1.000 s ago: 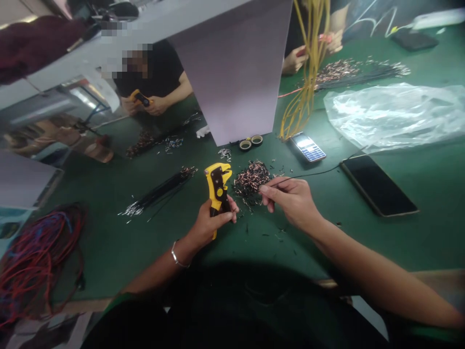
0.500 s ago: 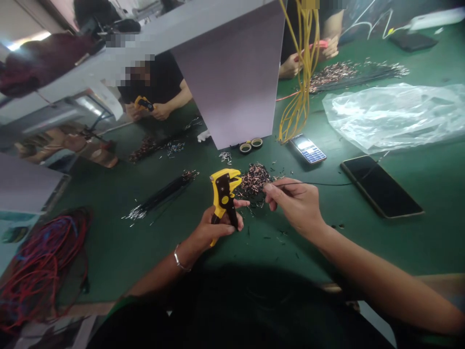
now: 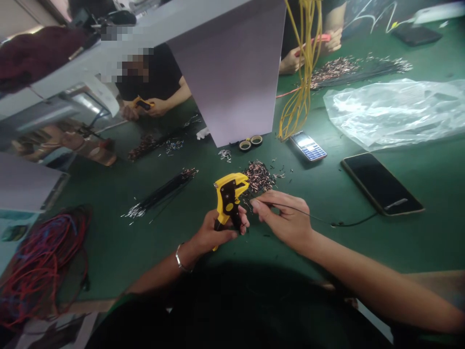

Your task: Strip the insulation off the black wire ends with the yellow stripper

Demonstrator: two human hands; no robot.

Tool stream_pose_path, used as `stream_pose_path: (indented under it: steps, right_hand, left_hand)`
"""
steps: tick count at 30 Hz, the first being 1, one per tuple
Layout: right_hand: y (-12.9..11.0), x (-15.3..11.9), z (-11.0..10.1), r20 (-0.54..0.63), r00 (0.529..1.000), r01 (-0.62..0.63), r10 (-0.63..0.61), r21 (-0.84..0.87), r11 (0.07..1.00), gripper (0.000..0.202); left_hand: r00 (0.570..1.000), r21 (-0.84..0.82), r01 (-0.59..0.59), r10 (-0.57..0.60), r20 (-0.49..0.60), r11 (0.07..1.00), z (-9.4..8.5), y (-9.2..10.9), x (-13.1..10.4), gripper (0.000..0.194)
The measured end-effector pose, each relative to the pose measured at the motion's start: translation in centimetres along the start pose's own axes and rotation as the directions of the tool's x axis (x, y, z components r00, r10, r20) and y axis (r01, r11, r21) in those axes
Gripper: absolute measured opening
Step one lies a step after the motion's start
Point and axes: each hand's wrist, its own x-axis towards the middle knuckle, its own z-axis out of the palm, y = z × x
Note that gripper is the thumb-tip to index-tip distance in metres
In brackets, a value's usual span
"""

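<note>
My left hand (image 3: 214, 231) is wrapped round the handles of a yellow and black wire stripper (image 3: 228, 194), its jaws pointing up and to the right. Between thumb and fingers, my right hand (image 3: 285, 213) pinches a thin black wire (image 3: 321, 220) that trails off to the right, toward the large phone. The pinched end lies just right of the stripper, below the jaws. Behind both hands is a heap of short black and copper-coloured wire bits (image 3: 259, 175). To the left lies a bundle of black wires (image 3: 163, 191) with silvery tips at its near end.
A keypad phone (image 3: 308, 147) and a large dark phone (image 3: 383, 184) lie at right, before a clear plastic bag (image 3: 395, 114). Two tape rolls (image 3: 250, 143) sit by the upright panel (image 3: 232, 82). Red and blue cables (image 3: 43, 266) pile at left. Two co-workers hold tools across the table.
My right hand has moved down and left with the black wire, whose tail now bends lower. The stripper has shifted slightly right, and my left fingers have closed in round its handles.
</note>
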Motion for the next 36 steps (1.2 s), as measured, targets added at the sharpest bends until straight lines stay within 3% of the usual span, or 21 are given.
stream_pose_path:
  steps: [7, 28, 36]
  right_hand:
    - [0.3, -0.4, 0.5, -0.011, 0.992, 0.129, -0.129, 0.031, 0.991, 0.016]
    - [0.5, -0.8, 1.0, 0.036, 0.985, 0.169, -0.168, -0.018, 0.985, 0.016]
    - [0.7, -1.0, 1.2, 0.057, 0.991, 0.120, -0.118, -0.027, 0.992, 0.018]
  left_hand:
    - [1.000, 0.085, 0.002, 0.001, -0.027, 0.996, 0.0, -0.3, -0.1, 0.030]
    - [0.974, 0.183, 0.073, -0.031, -0.223, 0.980, 0.7, -0.8, -0.5, 0.027]
    - [0.956, 0.251, 0.108, -0.032, -0.292, 0.962, 0.5, -1.1, -0.9, 0.028]
